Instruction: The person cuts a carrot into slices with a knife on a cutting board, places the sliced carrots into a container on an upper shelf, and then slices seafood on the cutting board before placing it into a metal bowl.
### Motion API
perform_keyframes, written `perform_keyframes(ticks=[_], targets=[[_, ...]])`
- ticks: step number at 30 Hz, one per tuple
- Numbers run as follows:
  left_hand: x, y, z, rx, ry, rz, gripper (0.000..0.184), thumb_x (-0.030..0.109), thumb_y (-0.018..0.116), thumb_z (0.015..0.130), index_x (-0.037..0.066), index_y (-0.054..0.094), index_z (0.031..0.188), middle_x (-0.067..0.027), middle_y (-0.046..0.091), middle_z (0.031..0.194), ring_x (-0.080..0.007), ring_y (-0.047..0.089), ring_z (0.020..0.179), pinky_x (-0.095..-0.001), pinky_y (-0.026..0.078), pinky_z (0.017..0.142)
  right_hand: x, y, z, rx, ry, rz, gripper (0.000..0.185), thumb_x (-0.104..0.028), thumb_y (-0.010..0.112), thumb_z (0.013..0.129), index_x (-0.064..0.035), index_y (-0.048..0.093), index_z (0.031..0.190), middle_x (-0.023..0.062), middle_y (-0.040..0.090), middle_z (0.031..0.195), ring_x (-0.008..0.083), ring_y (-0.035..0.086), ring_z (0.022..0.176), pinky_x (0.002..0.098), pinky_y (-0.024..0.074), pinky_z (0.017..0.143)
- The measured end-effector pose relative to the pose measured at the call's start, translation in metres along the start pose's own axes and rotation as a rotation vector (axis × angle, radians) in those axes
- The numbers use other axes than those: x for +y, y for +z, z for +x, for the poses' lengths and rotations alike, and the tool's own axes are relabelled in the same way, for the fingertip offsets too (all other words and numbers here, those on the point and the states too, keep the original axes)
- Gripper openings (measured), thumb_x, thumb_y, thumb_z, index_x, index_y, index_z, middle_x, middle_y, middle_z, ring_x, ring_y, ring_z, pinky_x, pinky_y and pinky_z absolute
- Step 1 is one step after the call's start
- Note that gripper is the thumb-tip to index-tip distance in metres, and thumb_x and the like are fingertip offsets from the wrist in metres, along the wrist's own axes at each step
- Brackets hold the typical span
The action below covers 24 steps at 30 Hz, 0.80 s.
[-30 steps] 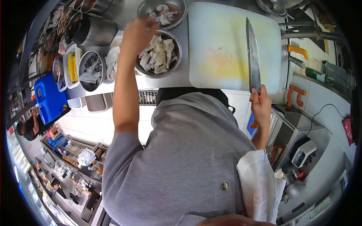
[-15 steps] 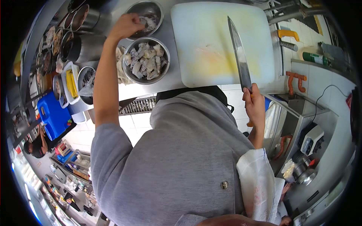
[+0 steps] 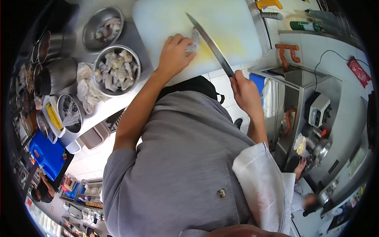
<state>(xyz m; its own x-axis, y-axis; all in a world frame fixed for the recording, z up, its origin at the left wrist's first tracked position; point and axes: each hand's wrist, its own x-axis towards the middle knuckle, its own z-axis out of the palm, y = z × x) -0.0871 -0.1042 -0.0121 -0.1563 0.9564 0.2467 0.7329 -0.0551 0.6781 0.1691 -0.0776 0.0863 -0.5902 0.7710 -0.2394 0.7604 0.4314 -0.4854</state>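
Note:
On the white cutting board (image 3: 162, 23), a grey, translucent piece that looks like raw shrimp (image 3: 194, 39) lies beneath the curled fingertips of my left hand (image 3: 175, 55), which is closed on it. My right hand (image 3: 245, 91) grips the handle of a long kitchen knife (image 3: 211, 45). The blade points up and left over the board, close beside the shrimp. Left of the board stands a steel bowl heaped with similar pieces (image 3: 117, 71). Behind it is a second steel bowl (image 3: 92, 35) with fewer pieces.
A crumpled cloth (image 3: 83, 85) lies beside the full bowl. Further left are metal pots (image 3: 59, 81), a bowl with dark scraps (image 3: 71, 112) and a white tub (image 3: 49, 100) holding something yellow. A co-worker (image 3: 43, 189) is at far left, another person (image 3: 310, 201) at lower right.
My left hand has come from the rear bowl to the board with a shrimp. The knife has swung further left, its tip near that hand. The camera view has shifted right.

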Motion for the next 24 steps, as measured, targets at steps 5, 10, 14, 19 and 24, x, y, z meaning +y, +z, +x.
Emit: perform_keyframes(ticks=[5,10,14,19,24], targets=[[0.008,-0.001,-0.008,0.076,-0.029,0.002,0.022,0.011,0.075,0.076,0.005,0.066,0.095,-0.0099,0.06,0.098,-0.0313,0.059,0.094,-0.0403,0.05,0.082,0.004,-0.007,-0.017,-0.115,-0.004,-0.184,0.014,-0.014,0.054,0.095,-0.0045,0.043,0.095,0.0199,0.062,0.076,0.046,0.061,0.068,0.0543,0.0458,0.06],[0.01,0.004,-0.009,0.101,0.005,0.026,0.02,0.007,0.072,0.074,0.003,0.065,0.092,-0.0098,0.059,0.098,-0.0303,0.058,0.092,-0.0398,0.051,0.08,-0.003,-0.027,-0.021,-0.228,0.041,-0.275,0.014,-0.015,0.053,0.096,-0.0046,0.043,0.095,0.0224,0.063,0.079,0.0474,0.06,0.073,0.0554,0.0462,0.063],[0.004,0.005,-0.006,0.119,0.012,0.034,0.019,0.006,0.07,0.073,0.002,0.064,0.09,-0.0116,0.059,0.095,-0.0315,0.059,0.091,-0.0407,0.052,0.08,0.018,0.018,0.015,-0.183,-0.073,-0.272,0.011,-0.014,0.049,0.096,-0.0045,0.044,0.098,0.0226,0.063,0.074,0.0462,0.062,0.071,0.0556,0.0474,0.061],[-0.007,-0.004,-0.012,0.107,-0.019,0.098,0.017,0.008,0.069,0.074,0.002,0.063,0.089,-0.0124,0.06,0.092,-0.0328,0.06,0.091,-0.042,0.052,0.078,0.017,0.027,0.024,-0.202,-0.072,-0.245,0.01,-0.013,0.048,0.096,-0.0043,0.045,0.098,0.0214,0.065,0.073,0.0453,0.063,0.069,0.0553,0.0488,0.06],[-0.019,-0.012,-0.003,0.271,-0.193,0.037,0.024,0.013,0.072,0.079,0.004,0.066,0.1,-0.0139,0.063,0.092,-0.0316,0.064,0.084,-0.0418,0.053,0.077,0.035,0.016,0.008,-0.125,-0.11,0.033,0.018,-0.014,0.054,0.098,-0.0021,0.043,0.09,0.0201,0.058,0.062,0.0424,0.056,0.055,0.0447,0.0434,0.051]])
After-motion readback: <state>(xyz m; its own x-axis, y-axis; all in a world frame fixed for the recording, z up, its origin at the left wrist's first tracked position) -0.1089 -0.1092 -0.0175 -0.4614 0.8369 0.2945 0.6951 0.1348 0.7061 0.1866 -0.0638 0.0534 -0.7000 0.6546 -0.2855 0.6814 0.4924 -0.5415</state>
